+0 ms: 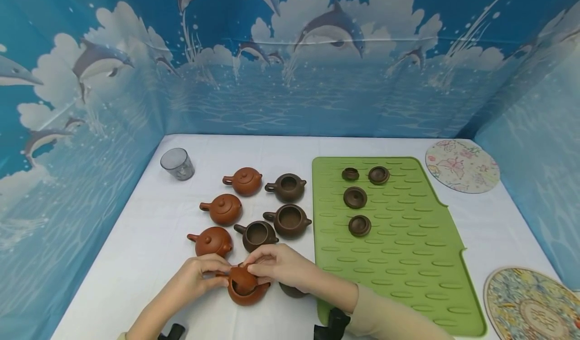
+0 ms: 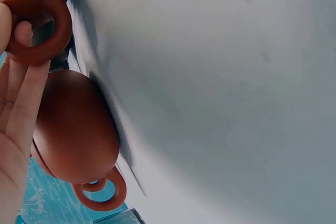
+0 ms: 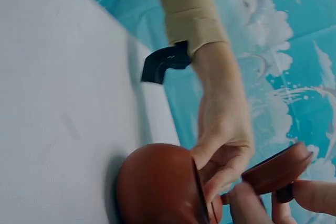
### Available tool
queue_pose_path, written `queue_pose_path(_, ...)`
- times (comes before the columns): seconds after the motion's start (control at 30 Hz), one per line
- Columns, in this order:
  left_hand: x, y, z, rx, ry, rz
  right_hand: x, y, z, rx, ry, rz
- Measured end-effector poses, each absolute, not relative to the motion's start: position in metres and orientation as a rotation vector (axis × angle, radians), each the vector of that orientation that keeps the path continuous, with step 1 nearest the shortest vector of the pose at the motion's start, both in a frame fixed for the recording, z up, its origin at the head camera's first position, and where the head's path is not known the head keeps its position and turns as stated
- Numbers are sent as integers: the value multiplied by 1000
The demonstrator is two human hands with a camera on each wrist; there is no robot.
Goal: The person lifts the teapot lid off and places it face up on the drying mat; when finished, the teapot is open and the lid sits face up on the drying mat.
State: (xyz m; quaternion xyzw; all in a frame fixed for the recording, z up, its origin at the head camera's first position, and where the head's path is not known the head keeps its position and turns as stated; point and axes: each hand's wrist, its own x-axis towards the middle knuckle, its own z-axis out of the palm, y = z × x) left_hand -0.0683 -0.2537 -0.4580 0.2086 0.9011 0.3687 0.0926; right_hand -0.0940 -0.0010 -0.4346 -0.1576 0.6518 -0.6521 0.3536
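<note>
My left hand (image 1: 197,282) holds a reddish-brown clay teapot (image 1: 249,297) by its loop handle (image 2: 62,32), with fingertips through the loop in the left wrist view. The teapot's mouth is uncovered. My right hand (image 1: 282,265) pinches the matching lid (image 1: 243,278) by its knob, tilted over the mouth; in the right wrist view the lid (image 3: 278,170) stands apart from the teapot body (image 3: 157,182). Just beyond the left hand sits a lidded reddish teapot (image 1: 214,242). A dark brown pot (image 1: 292,291) is partly hidden under the right forearm.
Two more lidded reddish teapots (image 1: 225,209) (image 1: 246,181) stand farther back, beside lidless dark teapots (image 1: 257,236) (image 1: 290,221) (image 1: 289,188). A green mat (image 1: 394,279) carries several dark lids (image 1: 355,197). A grey glass (image 1: 177,164) stands back left; round patterned mats (image 1: 462,166) (image 1: 534,304) lie right.
</note>
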Motion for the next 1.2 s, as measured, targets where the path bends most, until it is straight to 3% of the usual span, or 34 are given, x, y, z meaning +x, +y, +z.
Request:
queue_pose_path(0.27, -68, -254, -458, 636, 2678, 1109, -99, 18, -432, -284, 1353, -1813)
queue_pose_path(0.7, -67, -253, -457, 598, 2682, 1089, -106, 62, -429, -371, 1611, -1832)
queue_pose_path(0.87, -66, -254, -458, 596, 2673, 1091, -118, 100, -424, -332, 1919, -1800)
queue_pose_path(1.2, -67, -254, -459, 627, 2674, 1119, -173, 206, -434, 100, 2458, -1545)
